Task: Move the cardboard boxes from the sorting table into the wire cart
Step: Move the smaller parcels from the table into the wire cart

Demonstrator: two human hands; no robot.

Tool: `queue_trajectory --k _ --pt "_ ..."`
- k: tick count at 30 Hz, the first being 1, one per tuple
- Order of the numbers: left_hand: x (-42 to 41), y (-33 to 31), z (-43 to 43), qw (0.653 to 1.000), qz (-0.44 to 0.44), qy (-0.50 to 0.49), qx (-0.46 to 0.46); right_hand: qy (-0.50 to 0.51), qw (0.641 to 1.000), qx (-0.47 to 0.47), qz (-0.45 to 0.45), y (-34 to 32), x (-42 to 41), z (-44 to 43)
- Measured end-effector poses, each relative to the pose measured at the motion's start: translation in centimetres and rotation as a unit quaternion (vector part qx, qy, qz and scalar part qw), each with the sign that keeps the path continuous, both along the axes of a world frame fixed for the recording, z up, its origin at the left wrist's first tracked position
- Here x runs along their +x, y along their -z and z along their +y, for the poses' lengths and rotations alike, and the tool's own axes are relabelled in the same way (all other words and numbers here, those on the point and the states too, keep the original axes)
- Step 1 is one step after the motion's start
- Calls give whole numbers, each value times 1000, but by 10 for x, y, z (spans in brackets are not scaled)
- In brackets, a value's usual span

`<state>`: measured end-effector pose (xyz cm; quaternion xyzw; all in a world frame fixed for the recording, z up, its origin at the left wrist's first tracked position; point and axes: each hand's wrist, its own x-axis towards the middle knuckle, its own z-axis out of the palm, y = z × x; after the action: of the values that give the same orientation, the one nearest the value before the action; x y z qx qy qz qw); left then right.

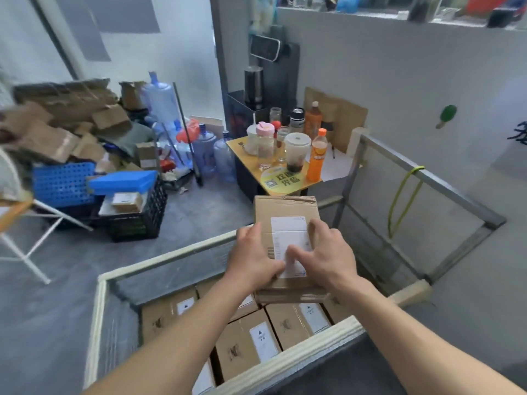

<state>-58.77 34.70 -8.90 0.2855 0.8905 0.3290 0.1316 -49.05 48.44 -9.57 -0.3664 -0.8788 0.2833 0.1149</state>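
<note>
A brown cardboard box [285, 212] with a white shipping label is held over the wire cart [299, 357]. My left hand [252, 259] grips its near left side, fingers curled over the top. My right hand [323, 253] lies on the label with fingers spread and the thumb down the near edge. Several labelled cardboard boxes [248, 342] lie flat in a layer on the cart's bottom, below the held box. The sorting table is out of view.
A small yellow table [288, 183] with bottles and cups stands just beyond the cart. A metal frame [445, 181] with a green strap stands to the right. At left are a black crate [137, 220], blue baskets, water jugs and a cardboard pile.
</note>
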Motion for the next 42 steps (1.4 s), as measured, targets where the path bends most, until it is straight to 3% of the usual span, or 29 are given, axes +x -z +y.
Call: queue_trajectory --k 10,23,32,42 --pt "-51 16 -105 992 -14 -122 -2 -121 993 -16 -6 15 -86 -88" --pt "-151 76 -246 985 -93 -143 -2 -154 985 -11 -78 69 -195 -217" --pt "-185 164 -278 973 -160 -162 -46 -174 973 -46 -145 163 -234 -252" --pt "-208 335 -284 939 -228 -240 -96 -252 940 -79 -217 340 -279 -264"
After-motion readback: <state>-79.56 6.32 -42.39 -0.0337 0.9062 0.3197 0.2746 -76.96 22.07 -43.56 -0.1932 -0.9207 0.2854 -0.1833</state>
